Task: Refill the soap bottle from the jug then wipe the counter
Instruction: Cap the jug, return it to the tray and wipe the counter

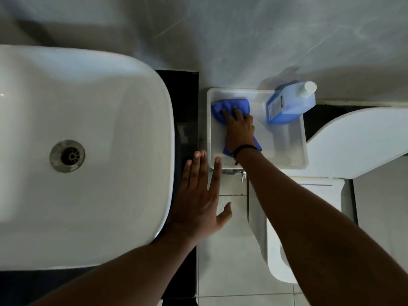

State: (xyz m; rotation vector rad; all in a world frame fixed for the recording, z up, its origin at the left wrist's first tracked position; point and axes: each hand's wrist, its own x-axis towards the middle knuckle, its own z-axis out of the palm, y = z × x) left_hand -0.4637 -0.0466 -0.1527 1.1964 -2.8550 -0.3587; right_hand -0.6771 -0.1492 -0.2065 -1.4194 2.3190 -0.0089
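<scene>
Right hand (239, 129) pressing a soft, limp blue cloth (229, 108) flat inside the white tray (302, 151), beside the likely heavy, slippery jug (287, 106); left hand (198, 195) open, empty.

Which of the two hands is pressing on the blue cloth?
The right hand, flat on the blue cloth inside the white tray. The left hand is open, holding nothing, beside the sink.

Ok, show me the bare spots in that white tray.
Bare floor in the white tray lies along its near rim, and between the right hand and the blue soap jug. The far-left corner is crowded: the blue cloth sits there under the hand.
</scene>
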